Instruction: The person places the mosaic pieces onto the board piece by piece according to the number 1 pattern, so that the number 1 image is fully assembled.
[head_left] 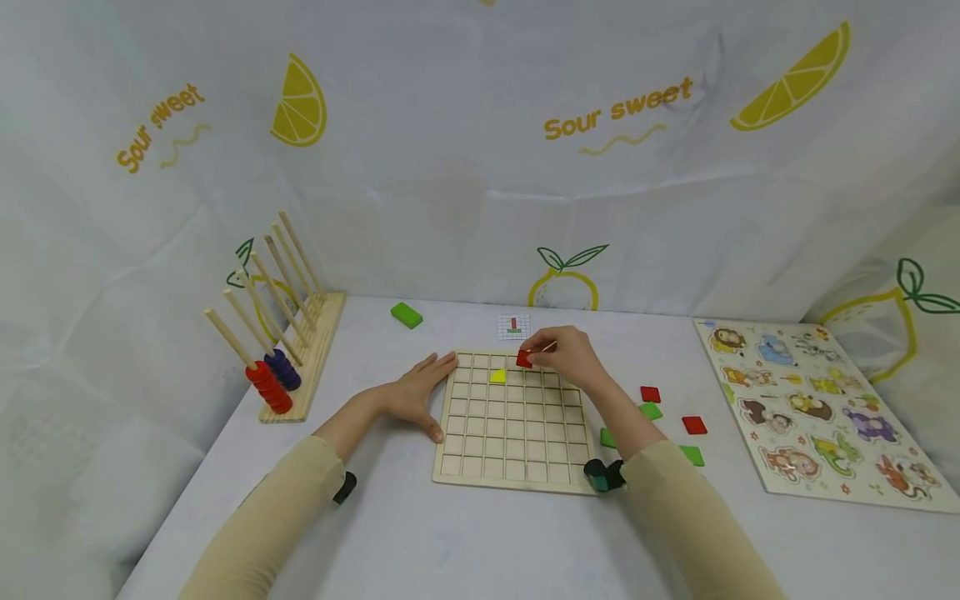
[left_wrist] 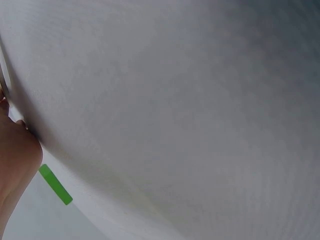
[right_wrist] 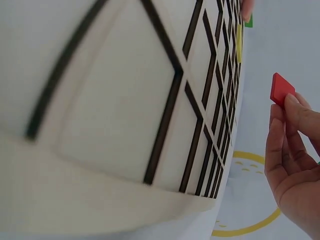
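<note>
A wooden grid board (head_left: pixel 442 479) lies flat on the table, divided into small square cells. One yellow tile (head_left: pixel 498 377) sits in a cell near its far edge. My left hand (head_left: pixel 411 393) rests at the board's left side, fingers spread, fingertips at the edge. Between thumb and fingers my right hand (head_left: pixel 567 358) pinches a red square tile (head_left: pixel 523 358) over the far part of the board. In the right wrist view the red tile (right_wrist: pixel 282 89) is held upright above the board. Just behind the board lies a small pattern card (head_left: pixel 513 327).
Red tiles (head_left: pixel 694 425) and green tiles (head_left: pixel 692 455) lie right of the board, partly behind my right forearm. A green block (head_left: pixel 407 315) lies at the back. At left stands a peg rack (head_left: pixel 322 333) with red and blue rings; at right lies an animal puzzle board (head_left: pixel 810 417).
</note>
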